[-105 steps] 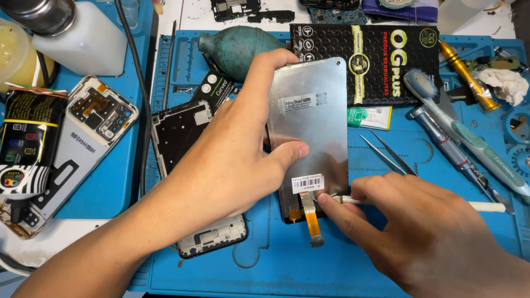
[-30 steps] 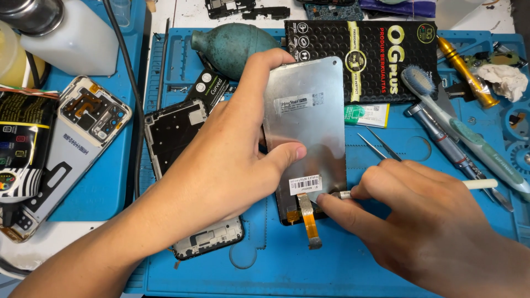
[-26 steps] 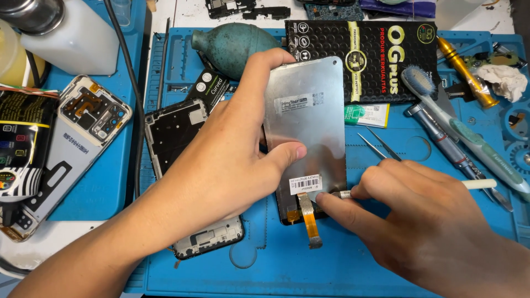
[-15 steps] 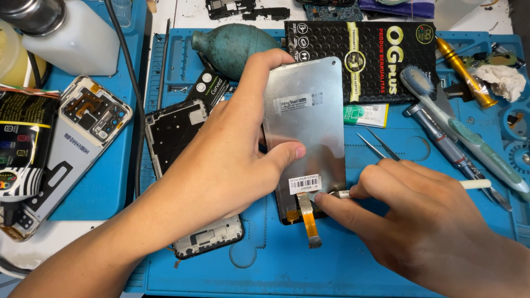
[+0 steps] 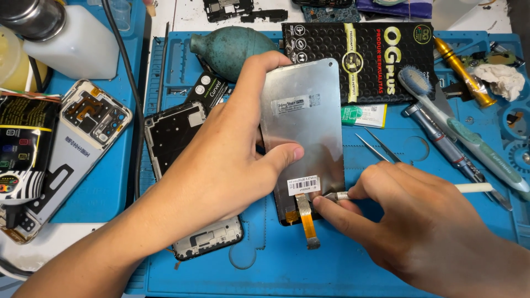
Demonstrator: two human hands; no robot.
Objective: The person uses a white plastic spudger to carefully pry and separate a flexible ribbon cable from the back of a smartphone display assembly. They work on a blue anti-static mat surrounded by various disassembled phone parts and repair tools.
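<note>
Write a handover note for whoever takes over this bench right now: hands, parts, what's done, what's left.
Left hand: grips the screen panel, silver back up, thumb pressing its lower half, over the blue mat.
Right hand: pinches a white-handled tool, tip at the panel's bottom edge beside the orange flex cable.
Nearby: phone frame under the left hand, tweezers, toothbrush, blower bulb.
Done: panel is out of the frame.
Left: work at the flex end looks unfinished; panel not fitted.

A phone repair workshop: blue repair mat [image 5: 276, 265], tweezers [image 5: 378, 146], dust blower [image 5: 232, 49], opened phones [image 5: 176, 132].
</note>
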